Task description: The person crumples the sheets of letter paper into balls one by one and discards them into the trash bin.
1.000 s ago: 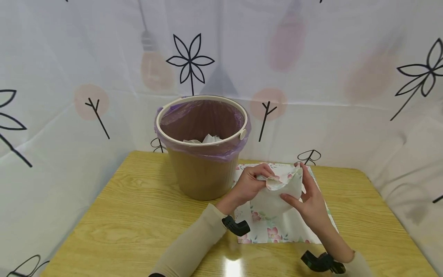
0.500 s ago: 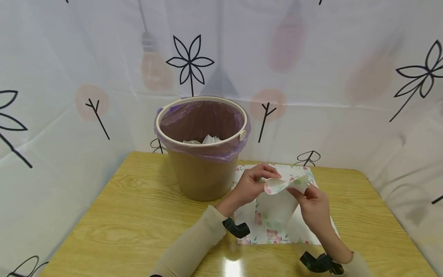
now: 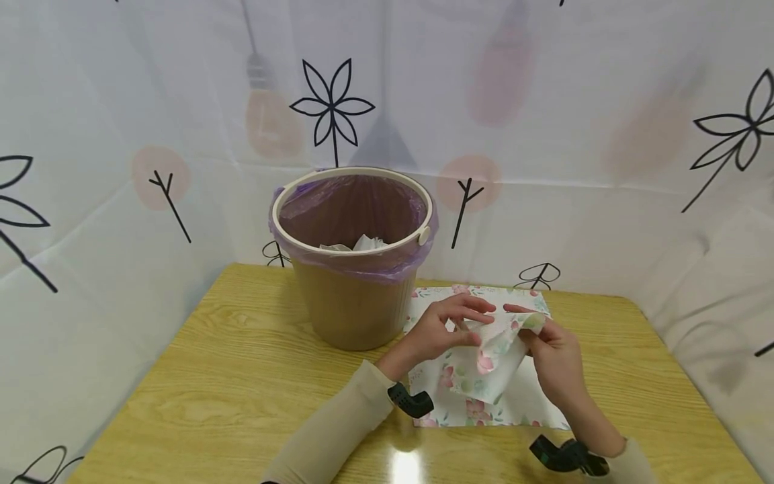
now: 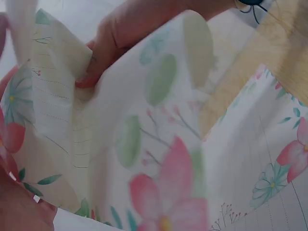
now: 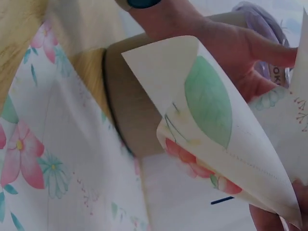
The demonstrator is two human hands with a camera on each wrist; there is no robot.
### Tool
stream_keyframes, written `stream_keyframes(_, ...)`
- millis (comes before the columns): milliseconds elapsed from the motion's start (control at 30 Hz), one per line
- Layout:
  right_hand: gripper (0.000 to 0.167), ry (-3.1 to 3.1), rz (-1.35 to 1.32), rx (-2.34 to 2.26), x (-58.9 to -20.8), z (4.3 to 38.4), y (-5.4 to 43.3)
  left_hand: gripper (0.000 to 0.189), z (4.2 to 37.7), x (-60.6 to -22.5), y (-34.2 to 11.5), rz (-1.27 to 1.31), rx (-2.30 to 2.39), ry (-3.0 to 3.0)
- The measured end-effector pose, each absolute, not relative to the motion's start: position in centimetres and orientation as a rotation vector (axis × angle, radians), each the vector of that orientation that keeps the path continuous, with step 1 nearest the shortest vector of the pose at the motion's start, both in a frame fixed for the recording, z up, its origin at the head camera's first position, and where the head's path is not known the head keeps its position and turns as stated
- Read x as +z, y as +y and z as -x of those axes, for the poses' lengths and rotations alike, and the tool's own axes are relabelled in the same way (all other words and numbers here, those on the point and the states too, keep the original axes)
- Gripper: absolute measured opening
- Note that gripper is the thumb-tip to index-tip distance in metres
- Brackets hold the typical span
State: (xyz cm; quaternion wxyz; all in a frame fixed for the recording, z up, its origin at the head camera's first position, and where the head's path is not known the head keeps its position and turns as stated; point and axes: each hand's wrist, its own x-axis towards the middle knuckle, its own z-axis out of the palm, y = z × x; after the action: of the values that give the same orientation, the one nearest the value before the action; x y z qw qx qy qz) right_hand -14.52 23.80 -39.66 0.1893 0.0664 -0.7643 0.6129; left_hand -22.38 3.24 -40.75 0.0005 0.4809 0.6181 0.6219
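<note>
Step in hand (judged): manipulation of the loose floral sheet (image 3: 498, 359), prob. folding or bunching it. The sheet was held above the tabletop (image 3: 242, 370), over a flat floral sheet (image 3: 541, 396) that lay nr the tabletop's far edge, btwn the bin (image 3: 357, 309) and the tabletop's R edge. Its upper edge curled over, w/ the printed side partly turned outward; the lower corner hung toward the flat sheet. Contact btwn the two could not be confirmed.

R hand (image 3: 556, 363): pinched the sheet at its upper R edge, thumb on the near side. L hand (image 3: 438, 329): thumb and fingers stood apart at the sheet's L side, w/ no firm grip seen; whether the fingertips touched it could not be told.

Bin: stood at the tabletop's far edge, L of the flat sheet, w/ purple liner (image 3: 387, 272) turned over the rim. White paper (image 3: 365, 243) showed inside.

Next move (judged): called for the L hand to close on the free L edge while the R hand kept its pinch, then both to work inward. Caution: w/ 1 firm hold only, the thin sheet could've sprung back or slipped; a hard pull could've torn it.
</note>
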Motion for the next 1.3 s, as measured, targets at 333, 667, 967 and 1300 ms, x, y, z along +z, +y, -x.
stream_keyframes(333, 0.032, -2.299, -0.261, 1.716, -39.43, 14.34, 24.08, 0.053, 22.26, -41.30, 3.50, -1.382, 1.983, 1.881)
stream_keyframes(667, 0.026, -2.312, -0.078, 1.642, -39.43, 14.33, 23.45, 0.040, 21.67, -40.98, 3.87, -1.244, 2.029, 1.870)
stream_keyframes(967, 0.030, -2.248, -0.417, 1.887, -40.04, 14.16, 23.47, 0.031, 21.72, -41.09, 3.85, -0.966, 2.037, 2.234)
stream_keyframes(1300, 0.050, -2.233, -0.584, 1.870, -40.02, 14.20, 23.43, 0.024, 21.92, -41.29, 4.26, -1.006, 2.309, 2.190)
